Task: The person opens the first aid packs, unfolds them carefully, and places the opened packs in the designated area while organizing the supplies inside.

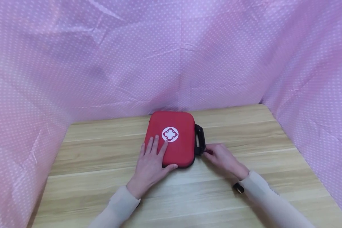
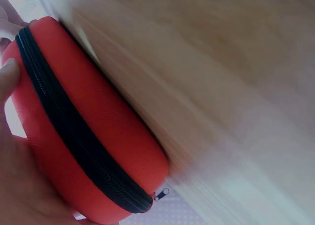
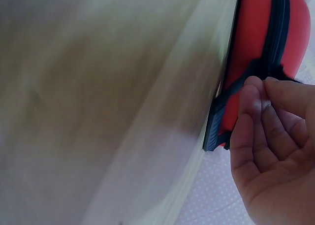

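Observation:
A red first-aid case point(image 1: 179, 150) with a white cross emblem point(image 1: 170, 134) lies flat on the wooden table, its black handle point(image 1: 201, 139) on the right side. Fingers spread, my left hand point(image 1: 149, 167) rests on the lid's near left part, thumb along the near edge. My right hand point(image 1: 222, 158) is at the handle's near end. Its thumb and index finger point(image 3: 251, 99) pinch at the black zipper point(image 3: 275, 33), apparently on a zipper pull that the fingertips mostly hide. Another zipper pull point(image 2: 162, 193) hangs at the far left corner. The zipper point(image 2: 74, 131) looks closed along the near side.
The wood-grain table point(image 1: 97, 177) extends around the case on both sides and in front. Pink dotted cloth point(image 1: 131, 63) hangs behind and along both sides. A black band point(image 1: 238, 188) shows at my right wrist.

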A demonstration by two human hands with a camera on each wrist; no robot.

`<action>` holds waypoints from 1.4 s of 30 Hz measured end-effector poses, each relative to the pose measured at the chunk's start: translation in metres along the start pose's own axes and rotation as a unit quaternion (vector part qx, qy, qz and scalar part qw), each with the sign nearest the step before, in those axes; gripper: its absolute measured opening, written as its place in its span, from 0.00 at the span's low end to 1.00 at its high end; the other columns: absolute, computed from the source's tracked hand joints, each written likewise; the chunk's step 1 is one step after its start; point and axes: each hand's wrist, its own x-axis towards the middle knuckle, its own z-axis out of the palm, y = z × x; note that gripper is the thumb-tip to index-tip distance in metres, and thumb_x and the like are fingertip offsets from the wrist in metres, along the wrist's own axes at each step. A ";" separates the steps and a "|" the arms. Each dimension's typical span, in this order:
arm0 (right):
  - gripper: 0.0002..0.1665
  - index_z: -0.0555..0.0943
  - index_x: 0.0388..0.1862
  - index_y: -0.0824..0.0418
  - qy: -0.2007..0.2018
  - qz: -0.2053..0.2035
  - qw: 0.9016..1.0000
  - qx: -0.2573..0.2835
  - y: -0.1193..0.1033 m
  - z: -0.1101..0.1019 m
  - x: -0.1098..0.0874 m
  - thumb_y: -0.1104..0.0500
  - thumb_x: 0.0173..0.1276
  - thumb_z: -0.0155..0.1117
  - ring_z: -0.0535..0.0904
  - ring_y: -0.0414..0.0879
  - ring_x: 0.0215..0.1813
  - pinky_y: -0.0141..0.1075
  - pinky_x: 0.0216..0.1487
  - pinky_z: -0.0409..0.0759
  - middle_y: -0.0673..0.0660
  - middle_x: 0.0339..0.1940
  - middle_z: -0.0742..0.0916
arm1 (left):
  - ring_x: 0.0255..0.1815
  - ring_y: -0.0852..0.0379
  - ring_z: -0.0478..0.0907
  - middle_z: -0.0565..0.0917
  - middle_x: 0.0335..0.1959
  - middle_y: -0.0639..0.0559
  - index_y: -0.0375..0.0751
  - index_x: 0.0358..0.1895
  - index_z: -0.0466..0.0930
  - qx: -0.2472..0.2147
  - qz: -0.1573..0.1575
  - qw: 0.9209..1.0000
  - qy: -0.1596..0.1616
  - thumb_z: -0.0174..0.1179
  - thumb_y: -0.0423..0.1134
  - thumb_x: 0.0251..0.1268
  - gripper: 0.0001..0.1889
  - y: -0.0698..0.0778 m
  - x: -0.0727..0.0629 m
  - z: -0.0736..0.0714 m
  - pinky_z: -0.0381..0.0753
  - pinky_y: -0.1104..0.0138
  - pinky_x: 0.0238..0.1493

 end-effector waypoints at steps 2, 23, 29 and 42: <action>0.06 0.88 0.34 0.57 0.003 -0.005 1.000 -0.005 -0.002 0.001 -0.001 0.67 0.68 0.72 0.80 0.35 0.33 0.35 0.36 0.83 0.45 0.31 0.89 | 0.82 0.34 0.50 0.56 0.82 0.34 0.49 0.81 0.62 0.000 -0.006 1.000 0.003 0.60 0.75 0.59 0.52 0.002 0.002 0.000 0.49 0.38 0.79; 0.04 0.89 0.37 0.57 -0.012 -0.015 0.999 -0.025 -0.014 0.003 -0.012 0.66 0.67 0.73 0.80 0.33 0.32 0.33 0.37 0.83 0.45 0.32 0.89 | 0.82 0.32 0.51 0.57 0.81 0.33 0.49 0.81 0.62 0.013 -0.030 0.999 0.014 0.59 0.76 0.60 0.51 0.016 0.010 0.003 0.50 0.39 0.78; 0.03 0.89 0.37 0.59 -0.027 -0.038 0.999 -0.017 -0.022 0.006 -0.014 0.66 0.68 0.72 0.81 0.33 0.33 0.33 0.36 0.84 0.46 0.32 0.89 | 0.82 0.32 0.50 0.57 0.81 0.32 0.49 0.81 0.63 0.007 -0.035 0.999 0.016 0.59 0.75 0.61 0.51 0.018 0.009 0.003 0.48 0.39 0.79; 0.05 0.89 0.37 0.58 -0.042 -0.009 0.999 -0.002 -0.026 0.007 -0.017 0.67 0.69 0.71 0.81 0.33 0.34 0.33 0.39 0.84 0.46 0.33 0.90 | 0.83 0.34 0.50 0.57 0.82 0.36 0.52 0.80 0.65 -0.056 0.019 0.998 -0.033 0.62 0.69 0.64 0.45 -0.006 0.007 -0.013 0.53 0.39 0.78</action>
